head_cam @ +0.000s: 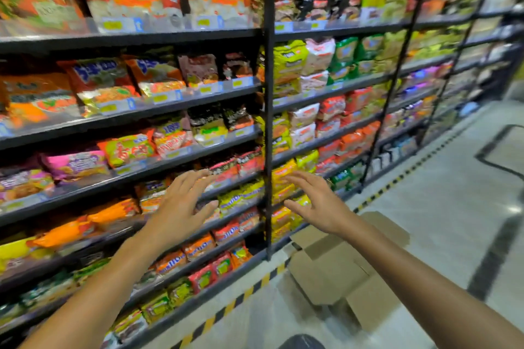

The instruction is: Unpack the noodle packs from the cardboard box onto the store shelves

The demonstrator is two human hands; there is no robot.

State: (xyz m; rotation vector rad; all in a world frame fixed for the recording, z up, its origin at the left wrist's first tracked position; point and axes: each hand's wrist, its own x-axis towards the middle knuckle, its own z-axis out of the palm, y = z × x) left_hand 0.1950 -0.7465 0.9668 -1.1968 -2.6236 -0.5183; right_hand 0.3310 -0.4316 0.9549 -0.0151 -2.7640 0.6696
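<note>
Both arms are stretched toward the store shelves (198, 147). The left hand (181, 207) and right hand (320, 201) are held with fingers spread, nothing gripped. The cardboard box (340, 269) is set on the floor (442, 195) below the right hand, flaps open. Noodle packs (127, 149) are stacked along every shelf.

Glossy pale floor (442, 207), striped edging (380, 193)
</note>
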